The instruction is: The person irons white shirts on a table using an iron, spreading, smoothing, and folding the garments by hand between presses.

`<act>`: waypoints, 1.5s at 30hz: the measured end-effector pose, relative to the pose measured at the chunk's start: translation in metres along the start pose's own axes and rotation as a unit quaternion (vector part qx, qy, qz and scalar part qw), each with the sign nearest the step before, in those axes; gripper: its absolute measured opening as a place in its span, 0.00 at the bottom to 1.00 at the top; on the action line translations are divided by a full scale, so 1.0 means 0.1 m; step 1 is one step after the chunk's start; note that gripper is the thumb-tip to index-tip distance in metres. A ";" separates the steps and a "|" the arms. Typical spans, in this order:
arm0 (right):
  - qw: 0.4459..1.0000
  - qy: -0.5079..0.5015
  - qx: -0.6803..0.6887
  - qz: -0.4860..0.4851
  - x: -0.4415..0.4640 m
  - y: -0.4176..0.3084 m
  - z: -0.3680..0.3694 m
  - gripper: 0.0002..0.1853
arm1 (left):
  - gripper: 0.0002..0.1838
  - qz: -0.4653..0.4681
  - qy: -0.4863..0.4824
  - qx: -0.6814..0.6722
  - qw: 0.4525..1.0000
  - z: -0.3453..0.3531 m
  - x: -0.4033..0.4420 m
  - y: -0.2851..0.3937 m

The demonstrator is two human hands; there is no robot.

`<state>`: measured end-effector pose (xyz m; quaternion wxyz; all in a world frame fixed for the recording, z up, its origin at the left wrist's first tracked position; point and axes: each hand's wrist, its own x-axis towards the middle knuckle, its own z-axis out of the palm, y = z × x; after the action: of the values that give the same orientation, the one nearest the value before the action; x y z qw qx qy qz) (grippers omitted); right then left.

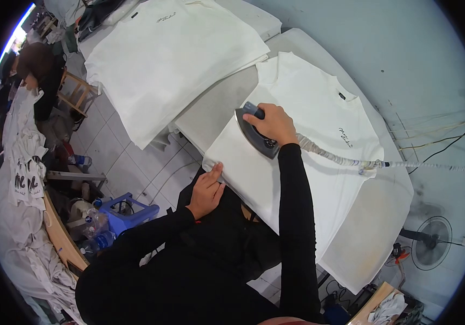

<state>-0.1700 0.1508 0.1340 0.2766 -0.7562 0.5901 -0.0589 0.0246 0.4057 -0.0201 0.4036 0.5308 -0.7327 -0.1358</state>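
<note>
A white T-shirt (319,114) with small dark lettering on its chest lies spread over the padded ironing table (373,238). My right hand (274,124) is wrapped round the handle of a steam iron (254,135), whose soleplate is tilted on edge at the shirt; whether it touches the cloth I cannot tell. From the iron a wrapped hose (335,157) runs off to the right. My left hand (207,190) lies on the shirt's near left edge, its fingers stretched out on the cloth.
Another white T-shirt (173,59) is laid out on a surface at the upper left. A blue plastic stool (129,214) and plastic bottles (97,241) stand on the floor at left. Piled garments (27,162) line the far left, near another person (40,70). A fan (431,242) is at right.
</note>
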 end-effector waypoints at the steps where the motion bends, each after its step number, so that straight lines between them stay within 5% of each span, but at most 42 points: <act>1: 1.000 0.003 0.001 -0.002 0.01 0.02 0.01 0.29 | 0.09 0.000 0.002 0.001 1.000 -0.01 0.01 0.01; 6: 0.995 -0.073 -0.002 -0.069 0.05 0.08 -0.01 0.30 | 0.09 0.002 0.003 0.005 1.000 0.00 0.00 -0.02; 12: 1.000 0.000 0.010 -0.011 0.06 0.06 0.03 0.31 | 0.09 0.000 -0.004 0.002 1.000 0.01 -0.01 -0.01; 15: 0.994 -0.083 -0.006 -0.069 0.08 0.11 -0.02 0.31 | 0.09 0.003 -0.003 0.004 1.000 -0.02 -0.01 -0.02; 21: 0.999 0.039 0.015 -0.033 0.11 0.18 0.12 0.31 | 0.09 -0.001 -0.005 0.003 1.000 0.01 -0.01 -0.01; 24: 0.993 -0.087 0.000 -0.083 0.08 0.16 0.00 0.31 | 0.08 0.001 -0.007 0.006 1.000 -0.01 -0.01 -0.03; 29: 0.999 0.046 0.012 0.008 0.04 0.06 0.07 0.30 | 0.10 -0.004 -0.016 0.000 1.000 0.00 -0.02 -0.02; 32: 0.996 -0.060 0.000 -0.067 0.05 0.11 -0.01 0.30 | 0.09 -0.007 -0.014 0.002 1.000 -0.02 -0.01 -0.03; 35: 1.000 -0.001 0.010 -0.024 0.02 0.08 0.02 0.30 | 0.09 -0.009 -0.011 -0.003 1.000 -0.01 -0.02 -0.01; 42: 0.999 -0.036 0.004 -0.036 0.02 0.12 0.00 0.30 | 0.09 0.002 -0.008 0.002 1.000 -0.02 0.00 -0.01; 45: 0.999 0.043 0.009 0.018 0.05 0.10 0.07 0.30 | 0.10 0.004 -0.006 0.004 1.000 0.01 0.01 0.00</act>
<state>-0.1747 0.1473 0.1222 0.2589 -0.7398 0.6141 -0.0921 0.0241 0.4050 -0.0206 0.3974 0.5285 -0.7380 -0.1347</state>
